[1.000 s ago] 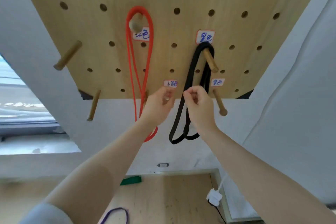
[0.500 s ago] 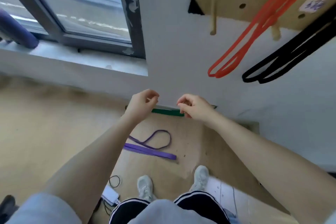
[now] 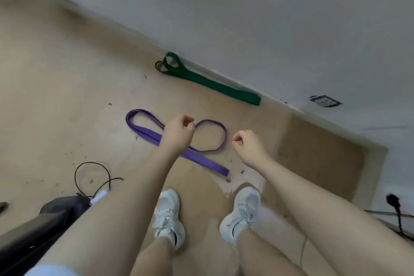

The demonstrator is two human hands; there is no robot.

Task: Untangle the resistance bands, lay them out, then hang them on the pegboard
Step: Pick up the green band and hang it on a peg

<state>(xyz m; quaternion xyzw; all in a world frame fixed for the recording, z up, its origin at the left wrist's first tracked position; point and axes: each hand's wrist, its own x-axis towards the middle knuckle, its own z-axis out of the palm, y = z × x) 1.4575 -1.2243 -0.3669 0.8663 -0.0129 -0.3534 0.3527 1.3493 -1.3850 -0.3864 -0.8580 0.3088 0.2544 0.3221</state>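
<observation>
A purple resistance band [image 3: 145,133] lies on the wooden floor in a loose figure-eight, one flat end reaching toward my shoes. A green resistance band [image 3: 208,83] lies folded along the foot of the white wall, farther off. My left hand [image 3: 178,134] hovers above the purple band with fingers curled and holds nothing. My right hand [image 3: 248,144] hangs to the right of the purple loop, fingers also curled and empty. The pegboard and the red and black bands are out of view.
My two white shoes [image 3: 168,215] stand just below the purple band. A black cable [image 3: 89,177] and a dark bag [image 3: 56,213] lie at lower left. A wall socket [image 3: 326,101] sits at right, with a black stand [image 3: 396,208] at the far right edge.
The view has swung down from the pegboard to the floor. Both hands have come away from the hung black band and now hover empty over the purple band.
</observation>
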